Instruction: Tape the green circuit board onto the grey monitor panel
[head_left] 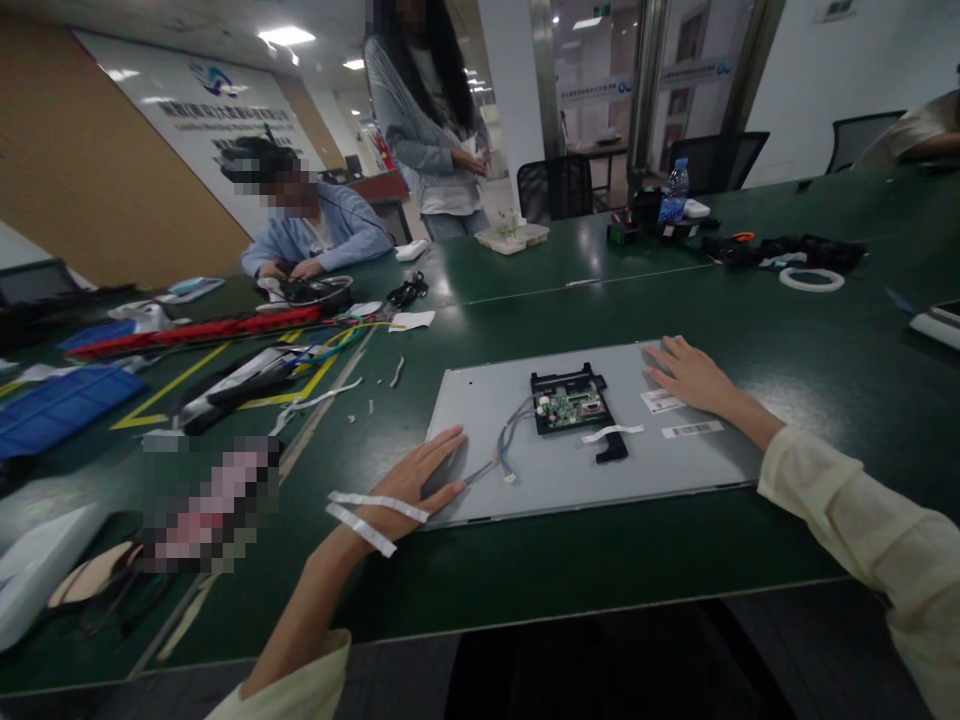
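Note:
A grey metal panel (555,470) lies flat on the green table (787,340). A small green circuit board in a black frame (571,402) sits at its middle, with grey wires (501,445) running off to the left and white barcode labels (691,430) to the right. My left hand (411,482) lies flat with fingers stretched on the panel's near left corner; two white tape strips (371,512) are stuck across its back. My right hand (686,375) rests flat, fingers spread, on the panel's far right part.
A seated person (311,232) works at the far left; another person (431,120) stands behind. Red and black parts (199,332), a blue tray (60,405) and yellow floor-style tape marks lie left. A water bottle (674,192), white tape roll (811,279) and black cables (787,250) sit far right.

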